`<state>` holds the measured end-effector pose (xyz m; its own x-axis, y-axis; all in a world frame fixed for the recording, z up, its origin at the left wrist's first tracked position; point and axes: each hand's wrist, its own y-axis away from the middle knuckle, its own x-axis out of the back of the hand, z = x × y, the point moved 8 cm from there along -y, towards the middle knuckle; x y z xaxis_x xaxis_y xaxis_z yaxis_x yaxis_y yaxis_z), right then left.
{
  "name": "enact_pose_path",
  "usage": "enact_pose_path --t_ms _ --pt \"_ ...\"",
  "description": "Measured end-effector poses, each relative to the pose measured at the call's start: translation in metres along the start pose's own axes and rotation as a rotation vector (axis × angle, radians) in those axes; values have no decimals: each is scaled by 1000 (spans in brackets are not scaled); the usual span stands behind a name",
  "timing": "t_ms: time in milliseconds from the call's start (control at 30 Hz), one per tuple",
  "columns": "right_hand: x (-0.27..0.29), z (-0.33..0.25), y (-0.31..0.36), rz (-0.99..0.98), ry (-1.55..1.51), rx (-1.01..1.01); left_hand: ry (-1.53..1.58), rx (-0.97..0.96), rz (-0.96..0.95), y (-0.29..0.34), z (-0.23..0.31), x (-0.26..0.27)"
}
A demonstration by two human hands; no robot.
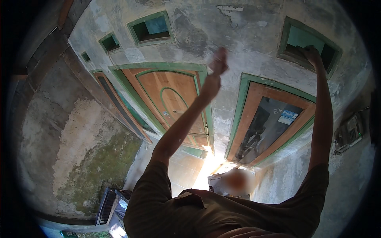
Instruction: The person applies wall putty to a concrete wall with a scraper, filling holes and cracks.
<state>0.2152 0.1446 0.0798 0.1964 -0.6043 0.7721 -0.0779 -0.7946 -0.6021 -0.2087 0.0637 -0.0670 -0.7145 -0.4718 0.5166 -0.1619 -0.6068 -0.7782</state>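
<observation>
Upper centre, the left hand (219,65) is blurred before the grey wall (254,47); I cannot tell its grip. Centre right, a window (265,123) bears 1 blue-and-white printed sticker (287,116). Upper right, the right hand (312,54) is at a green-framed vent (315,36), grip unclear.

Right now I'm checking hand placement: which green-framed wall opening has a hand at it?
The rightmost opening, above the glass pane: the right hand is at it. The other three, upper left, have no hand there.
</observation>
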Motion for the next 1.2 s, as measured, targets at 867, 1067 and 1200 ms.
enact_pose_path --t_ms 867,1067,1200 --pt "5 6 8 -49 -51 -53 -502 -480 165 -126 38 78" --pt "-2 12 3 -48 4 -113 -488 -576 53 -98 35 73" --pt "-9 21 -3 -118 16 -92 -477 -532 -240 -58 18 53"
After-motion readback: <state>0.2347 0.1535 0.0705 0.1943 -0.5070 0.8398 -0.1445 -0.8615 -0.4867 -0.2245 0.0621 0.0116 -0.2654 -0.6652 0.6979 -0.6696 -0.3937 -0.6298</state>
